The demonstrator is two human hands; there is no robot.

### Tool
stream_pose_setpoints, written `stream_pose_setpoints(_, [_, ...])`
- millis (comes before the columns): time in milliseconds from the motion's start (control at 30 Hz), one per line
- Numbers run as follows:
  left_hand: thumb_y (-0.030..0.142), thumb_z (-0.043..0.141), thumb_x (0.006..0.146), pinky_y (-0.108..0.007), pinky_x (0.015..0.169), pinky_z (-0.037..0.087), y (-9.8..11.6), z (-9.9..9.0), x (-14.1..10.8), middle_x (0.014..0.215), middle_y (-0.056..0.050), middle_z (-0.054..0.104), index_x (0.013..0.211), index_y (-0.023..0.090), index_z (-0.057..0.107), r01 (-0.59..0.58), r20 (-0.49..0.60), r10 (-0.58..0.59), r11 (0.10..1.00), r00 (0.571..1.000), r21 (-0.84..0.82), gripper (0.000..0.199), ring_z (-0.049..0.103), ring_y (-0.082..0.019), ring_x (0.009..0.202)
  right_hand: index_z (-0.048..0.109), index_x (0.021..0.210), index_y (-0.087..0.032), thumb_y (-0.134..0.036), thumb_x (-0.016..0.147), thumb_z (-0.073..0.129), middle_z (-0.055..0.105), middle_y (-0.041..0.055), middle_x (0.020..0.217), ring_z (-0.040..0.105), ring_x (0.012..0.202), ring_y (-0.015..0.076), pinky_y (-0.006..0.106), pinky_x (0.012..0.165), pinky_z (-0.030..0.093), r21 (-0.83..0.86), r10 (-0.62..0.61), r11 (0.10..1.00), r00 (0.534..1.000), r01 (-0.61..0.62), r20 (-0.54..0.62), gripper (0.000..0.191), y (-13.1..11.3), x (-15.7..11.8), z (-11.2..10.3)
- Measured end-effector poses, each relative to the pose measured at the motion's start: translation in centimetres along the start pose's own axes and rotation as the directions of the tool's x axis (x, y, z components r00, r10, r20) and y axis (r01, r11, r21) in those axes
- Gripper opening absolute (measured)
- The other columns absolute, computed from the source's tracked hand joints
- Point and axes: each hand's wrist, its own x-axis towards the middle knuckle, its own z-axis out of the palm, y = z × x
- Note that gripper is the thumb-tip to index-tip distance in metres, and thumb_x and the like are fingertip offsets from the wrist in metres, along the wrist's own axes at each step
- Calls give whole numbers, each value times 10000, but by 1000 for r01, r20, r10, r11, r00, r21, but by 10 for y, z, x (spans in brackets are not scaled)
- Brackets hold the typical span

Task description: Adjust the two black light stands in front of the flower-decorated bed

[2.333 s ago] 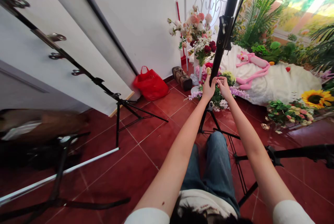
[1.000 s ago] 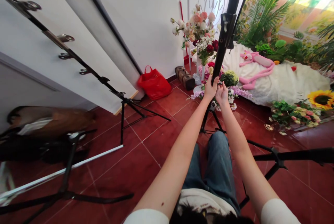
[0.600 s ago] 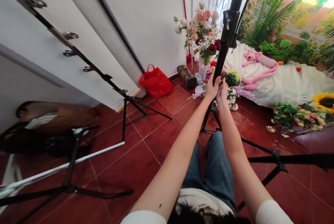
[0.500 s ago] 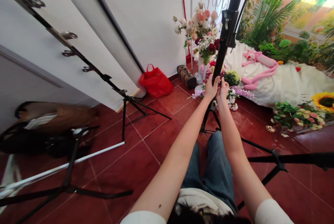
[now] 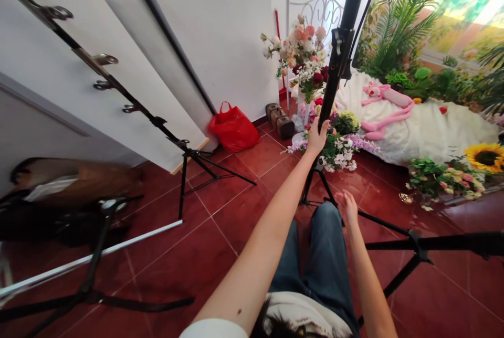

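Observation:
A black stand pole rises in front of me and leans toward the upper right, with a clamp joint partway up. My left hand is wrapped round its lower part, below that joint. The pole's tripod legs stand on the floor beyond my knees. Apart from the pole, my right hand is low beside my right knee, its fingers apart and nothing in them. Just behind the pole are mixed flowers, with a taller bunch of pink and white roses to the left.
A red bag and a brown case lie by the wall. Black tripod stands are on the left and right. A pink plush toy lies on white cloth. A white rod crosses the floor at left.
My right hand has let go of the pole area and dropped toward my right knee, its fingers opening. My left hand stays on the pole. The view has shifted slightly.

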Motion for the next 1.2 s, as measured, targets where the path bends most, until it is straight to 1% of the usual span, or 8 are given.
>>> stream_pose_setpoints(133, [687, 412, 923, -302, 856, 502, 1, 3, 2, 837, -41, 663, 954, 220, 596, 44, 1, -44, 999, 999, -9, 503, 659, -169, 837, 661, 960, -199, -431, 583, 812, 786, 55, 861, 773, 806, 206, 291, 717, 625, -16, 75, 997, 988, -78, -138, 468, 32, -52, -115])
stream_pose_setpoints(267, [672, 457, 915, -283, 858, 503, 2, 5, 3, 828, -34, 664, 945, 229, 614, 77, -26, -77, 997, 997, -20, 471, 657, -162, 834, 686, 940, -232, -426, 605, 805, 787, 42, 874, 782, 818, 232, 346, 719, 655, 8, 4, 1000, 977, -2, -213, 405, 28, -95, -181])
stream_pose_setpoints(500, [564, 470, 961, -362, 1009, 489, 16, 17, -12, 1015, -110, 705, 1094, 200, 614, 158, -232, -124, 978, 965, 135, 414, 675, -233, 1083, 699, 928, -274, -391, 672, 769, 783, -12, 854, 774, 833, 172, 306, 776, 651, 140, -70, 982, 937, 125, -343, 290, -11, -128, -200])
stream_pose_setpoints(667, [274, 419, 978, -427, 1240, 283, 29, 56, -79, 1483, -224, 451, 1334, 139, 477, 211, -436, -98, 953, 895, 218, 385, 351, -253, 1501, 688, 934, -241, -400, 657, 794, 781, -5, 846, 766, 797, 155, 275, 770, 632, 235, -64, 960, 937, 152, -344, 336, -33, -136, -183])
stream_pose_setpoints(733, [190, 450, 929, -434, 1242, 287, 27, 80, -120, 1527, -234, 387, 1364, 129, 442, 244, -359, -155, 945, 920, 216, 439, 340, -257, 1504, 682, 928, -233, -418, 662, 789, 779, 3, 835, 765, 792, 167, 290, 762, 632, 259, -63, 952, 935, 161, -349, 341, -39, -141, -179])
stream_pose_setpoints(867, [160, 468, 904, -424, 1138, 428, 30, 141, -202, 1308, -201, 587, 1208, 144, 517, 283, 94, -288, 957, 953, 57, 309, 578, -230, 1269, 678, 917, -232, -430, 663, 797, 776, 4, 820, 760, 749, 167, 286, 726, 629, 293, -72, 937, 928, 188, -366, 343, -46, -154, -183])
stream_pose_setpoints(1000, [308, 468, 967, -394, 1069, 483, 68, 209, -249, 1161, -138, 680, 1106, 174, 540, 303, 505, -160, 929, 848, -214, 206, 660, -177, 1114, 668, 927, -234, -456, 661, 821, 774, -5, 808, 754, 711, 159, 266, 677, 623, 274, -90, 939, 920, 206, -382, 379, -50, -173, -197])
stream_pose_setpoints(1200, [537, 588, 910, -327, 935, 524, 160, 295, -257, 1115, -88, 699, 1135, 206, 554, 343, 735, 144, 814, 663, -469, 402, 679, -162, 1026, 664, 936, -233, -495, 653, 840, 775, -3, 815, 750, 717, 162, 264, 663, 621, 246, -107, 944, 911, 219, -398, 424, -49, -197, -218])
